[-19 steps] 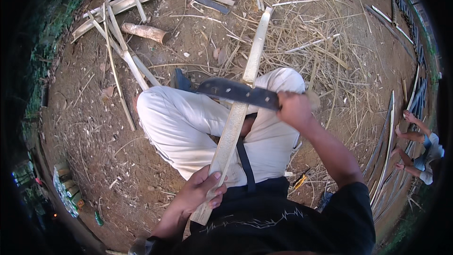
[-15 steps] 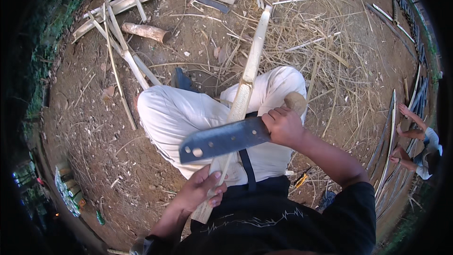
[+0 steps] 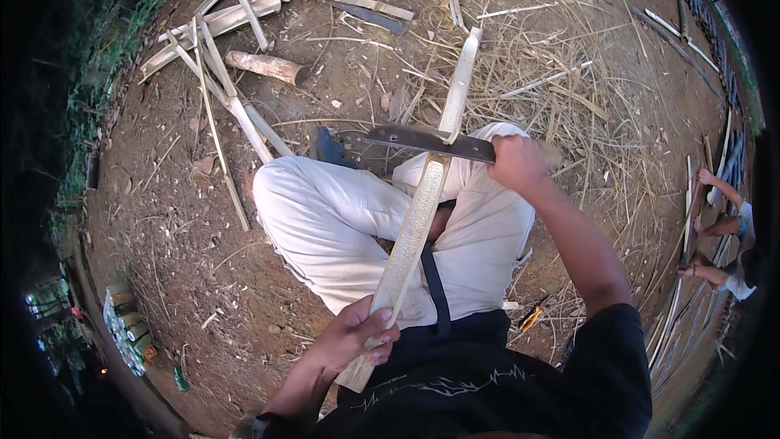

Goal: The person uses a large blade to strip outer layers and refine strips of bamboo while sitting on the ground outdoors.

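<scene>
A long, pale bamboo strip (image 3: 408, 248) slants across my lap, its far end beyond my knees over the ground. Near its close end my left hand (image 3: 358, 335) is closed around it. My right hand (image 3: 520, 166) grips the handle of a broad dark cleaver (image 3: 422, 141), mostly hiding that handle. The blade lies across the strip near my right knee, seen almost edge-on, with a small curl of wood where the two meet. Between the blade and my left hand the strip's upper face looks rough and speckled.
Bamboo pieces (image 3: 236, 16) are piled at the far left beside a short log (image 3: 266, 67). Shavings (image 3: 528, 73) cover the ground ahead. A yellow-handled tool (image 3: 532, 319) lies by my right hip. At the far right another person (image 3: 735, 232) handles long strips.
My right hand has pushed the cleaver away from me along the strip, from near my left hand to my knee. The blade has turned edge-on. My left hand keeps its hold.
</scene>
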Motion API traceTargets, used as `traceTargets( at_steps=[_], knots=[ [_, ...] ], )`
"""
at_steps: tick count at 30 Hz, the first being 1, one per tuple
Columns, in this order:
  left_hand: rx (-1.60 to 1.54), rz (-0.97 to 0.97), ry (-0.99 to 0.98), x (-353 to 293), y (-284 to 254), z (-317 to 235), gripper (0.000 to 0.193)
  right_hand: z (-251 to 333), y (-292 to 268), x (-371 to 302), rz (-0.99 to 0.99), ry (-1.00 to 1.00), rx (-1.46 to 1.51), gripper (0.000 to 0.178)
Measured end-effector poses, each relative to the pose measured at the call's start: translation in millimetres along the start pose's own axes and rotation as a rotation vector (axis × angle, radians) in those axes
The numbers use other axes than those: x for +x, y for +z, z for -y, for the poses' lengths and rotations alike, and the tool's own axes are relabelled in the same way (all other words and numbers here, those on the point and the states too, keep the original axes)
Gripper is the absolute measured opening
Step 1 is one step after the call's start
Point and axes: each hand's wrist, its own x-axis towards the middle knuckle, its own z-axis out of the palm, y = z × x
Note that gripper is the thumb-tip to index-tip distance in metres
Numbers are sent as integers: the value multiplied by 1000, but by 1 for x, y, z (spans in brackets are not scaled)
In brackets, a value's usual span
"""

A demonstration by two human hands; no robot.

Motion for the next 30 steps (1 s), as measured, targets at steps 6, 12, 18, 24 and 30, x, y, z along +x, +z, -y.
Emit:
traceTargets(
  at_steps=[6,12,18,24,30],
  knots=[
    [-86,8,-15,0,-13,1,20,49,3,-54,-114,-340,104,12],
    [-15,-104,-24,-19,-4,7,18,-47,10,27,99,103,-29,20],
    [-37,-52,-34,-22,-18,9,18,2,11,-20,14,-184,60,18],
    [60,-134,-70,-40,-10,7,21,-45,25,38,39,27,-29,15],
    [-46,-105,-96,-43,-32,14,23,-44,22,49,77,152,27,18]
  ],
)
